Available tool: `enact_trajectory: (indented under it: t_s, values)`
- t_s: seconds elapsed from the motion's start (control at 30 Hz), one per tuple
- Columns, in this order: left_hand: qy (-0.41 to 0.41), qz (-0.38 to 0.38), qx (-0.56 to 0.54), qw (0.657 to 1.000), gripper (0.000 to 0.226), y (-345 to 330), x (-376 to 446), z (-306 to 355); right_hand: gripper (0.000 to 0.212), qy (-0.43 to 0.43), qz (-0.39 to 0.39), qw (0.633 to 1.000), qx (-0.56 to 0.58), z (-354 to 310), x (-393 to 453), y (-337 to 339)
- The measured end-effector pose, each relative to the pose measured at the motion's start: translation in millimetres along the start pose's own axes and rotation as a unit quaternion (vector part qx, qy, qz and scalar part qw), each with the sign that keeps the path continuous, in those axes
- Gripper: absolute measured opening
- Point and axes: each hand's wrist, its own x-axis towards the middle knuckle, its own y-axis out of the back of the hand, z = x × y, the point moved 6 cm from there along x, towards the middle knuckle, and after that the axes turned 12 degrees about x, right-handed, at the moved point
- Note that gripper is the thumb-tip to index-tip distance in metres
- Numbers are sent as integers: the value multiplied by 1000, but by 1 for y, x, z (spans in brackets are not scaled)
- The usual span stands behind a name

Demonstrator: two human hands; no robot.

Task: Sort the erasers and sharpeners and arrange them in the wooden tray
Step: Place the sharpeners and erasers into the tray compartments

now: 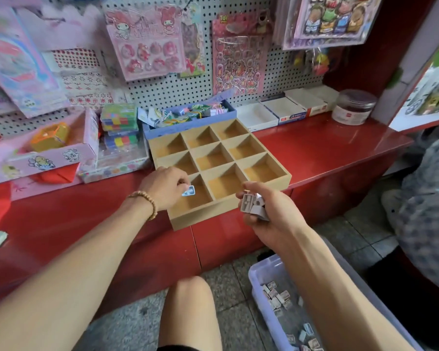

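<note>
A wooden tray (264,184) with nine square compartments sits on the red counter, all compartments bare. My left hand (162,187) pinches a small blue-and-white piece (189,191) over the tray's front-left compartment. Just in front of the tray's front edge, my right hand (266,211) grips a handful of small pieces (254,207), among them a grey sharpener and white erasers. Low at the right, a clear plastic bin (257,273) on the floor holds several more loose erasers and sharpeners (276,298).
Behind the tray stand a blue box of trinkets (188,114), white cartons (281,110) and a round jar (352,107). Pink boxes (36,153) lie at the left. A pegboard (162,89) carries sticker sheets. A seated person (426,198) is at the right. My knee (190,307) is below.
</note>
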Motion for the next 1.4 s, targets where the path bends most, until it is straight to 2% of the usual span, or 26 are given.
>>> enact_trajectory:
  t_s: [0.17,0.23,0.3,0.4,0.5,0.63,0.83,1.2,1.3,1.4]
  values:
    - [-94,-62,70,991,16,-24,29,19,6,6,28,999,-23,6,9,8]
    - [-103,-51,88,989,16,-27,34,23,6,3,37,999,-19,8,14,13]
    - [-97,11,69,993,13,-22,33,23,5,-2,48,999,-8,10,19,18]
    - [-29,95,19,995,19,-15,21,13,3,-11,58,998,17,12,26,17]
    - [-25,65,70,995,30,-26,16,17,3,-14,54,998,34,13,32,12]
    - [-38,61,59,996,17,-27,23,25,3,-12,56,998,37,16,37,11]
    - [-39,57,54,996,17,-36,23,23,3,-26,53,995,79,23,40,5]
    - [-40,95,115,988,14,-27,22,28,3,-37,27,989,140,28,19,-9]
    - [-37,108,62,991,16,-22,18,23,4,-35,23,989,140,29,13,-9]
    - [-24,158,-105,982,13,-7,1,17,5,-35,19,990,138,29,7,-10]
